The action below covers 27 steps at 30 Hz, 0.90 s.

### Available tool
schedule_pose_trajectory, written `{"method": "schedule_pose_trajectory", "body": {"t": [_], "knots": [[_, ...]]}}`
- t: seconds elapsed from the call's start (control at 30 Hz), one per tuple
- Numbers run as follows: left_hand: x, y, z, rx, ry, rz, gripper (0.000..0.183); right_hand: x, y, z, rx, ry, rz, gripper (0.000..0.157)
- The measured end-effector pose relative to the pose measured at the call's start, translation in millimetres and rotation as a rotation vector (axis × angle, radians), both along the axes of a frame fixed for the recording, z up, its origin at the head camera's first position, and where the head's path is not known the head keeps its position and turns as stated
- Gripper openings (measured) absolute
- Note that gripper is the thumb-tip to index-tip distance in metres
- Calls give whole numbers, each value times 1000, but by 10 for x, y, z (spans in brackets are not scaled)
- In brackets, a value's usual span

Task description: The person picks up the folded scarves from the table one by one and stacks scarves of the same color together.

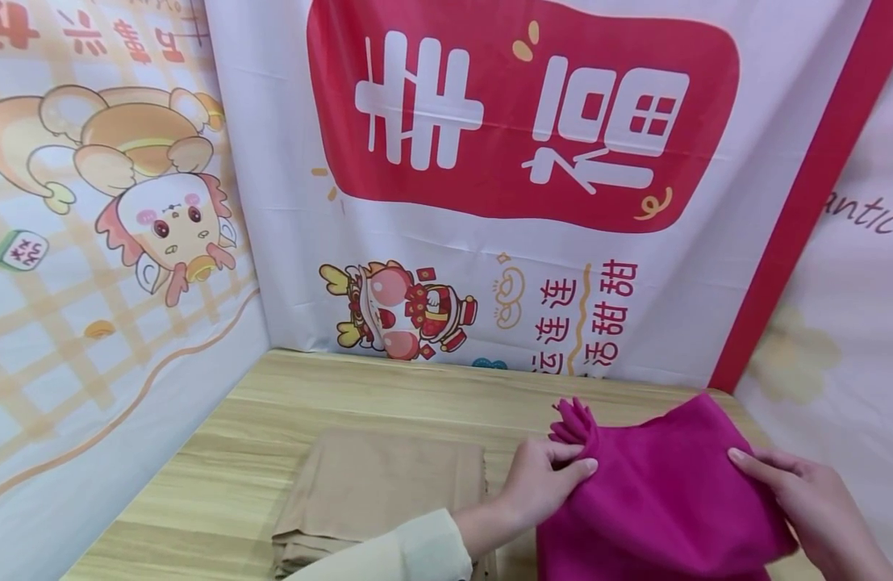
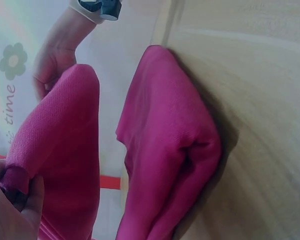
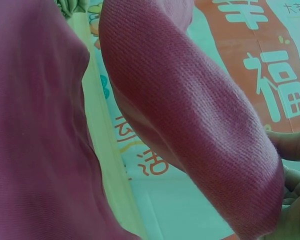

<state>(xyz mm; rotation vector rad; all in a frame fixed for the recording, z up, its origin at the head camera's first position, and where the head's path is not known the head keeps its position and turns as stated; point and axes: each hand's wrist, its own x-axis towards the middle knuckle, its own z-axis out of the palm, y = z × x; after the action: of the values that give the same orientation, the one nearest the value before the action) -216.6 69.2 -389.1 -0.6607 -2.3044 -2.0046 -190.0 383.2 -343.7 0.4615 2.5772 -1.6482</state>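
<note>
A magenta scarf (image 1: 657, 484) with a fringe at its upper left end is held up between both hands at the right of the table. My left hand (image 1: 544, 484) pinches its left edge just below the fringe. The right hand (image 1: 809, 492) pinches the right edge with thumb and fingers. Between them the fabric hangs in a fold. In the left wrist view, more of the magenta scarf (image 2: 165, 140) lies on the wood below the lifted part. The right wrist view shows the raised fold (image 3: 190, 110) in the right fingers.
A folded tan cloth (image 1: 395, 484) lies left of the scarf, partly behind the left sleeve. The wooden table (image 1: 221, 452) meets a printed curtain (image 1: 490, 242) at its back edge. Patterned sheets hang at the left (image 1: 127, 363) and right (image 1: 838, 323).
</note>
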Motion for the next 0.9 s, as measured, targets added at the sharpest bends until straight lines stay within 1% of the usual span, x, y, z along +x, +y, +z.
{"method": "schedule_pose_trajectory", "body": {"t": [0.03, 0.1, 0.2, 0.27, 0.3, 0.33, 0.37, 0.43, 0.47, 0.5, 0.7, 0.83, 0.9], "knots": [[11, 0, -10, 1, -8, -1, 24, 9, 8, -12, 0, 1, 3, 71], [32, 2, -30, 5, -17, -1, 24, 25, 24, -43, -15, 2, 6, 64], [58, 9, -58, 16, -14, -3, 24, 31, 50, -92, -55, -1, -6, 48], [78, 14, -76, 20, -10, -6, 23, 34, 71, -128, -73, -11, -11, 32], [86, 16, -86, 18, -6, -7, 23, 36, 82, -144, -82, -18, -13, 26], [95, 20, -94, 19, -1, -8, 23, 36, 91, -157, -83, -24, -17, 27], [103, 23, -104, 18, 1, -10, 23, 38, 98, -169, -82, -30, -18, 32], [115, 28, -126, 17, 7, -13, 23, 42, 106, -192, -72, -44, -20, 46], [121, 29, -136, 20, 8, -16, 23, 43, 107, -200, -69, -47, -21, 56], [125, 30, -144, 25, 10, -19, 23, 46, 107, -210, -67, -49, -24, 60], [156, 17, -190, 32, 13, -29, 24, 57, 102, -258, -59, -63, -28, 50], [164, 12, -239, 27, 37, -24, 24, 51, 106, -280, -6, -88, -32, 78], [166, 9, -261, 24, 55, -20, 24, 49, 115, -300, 22, -99, -32, 83]]}}
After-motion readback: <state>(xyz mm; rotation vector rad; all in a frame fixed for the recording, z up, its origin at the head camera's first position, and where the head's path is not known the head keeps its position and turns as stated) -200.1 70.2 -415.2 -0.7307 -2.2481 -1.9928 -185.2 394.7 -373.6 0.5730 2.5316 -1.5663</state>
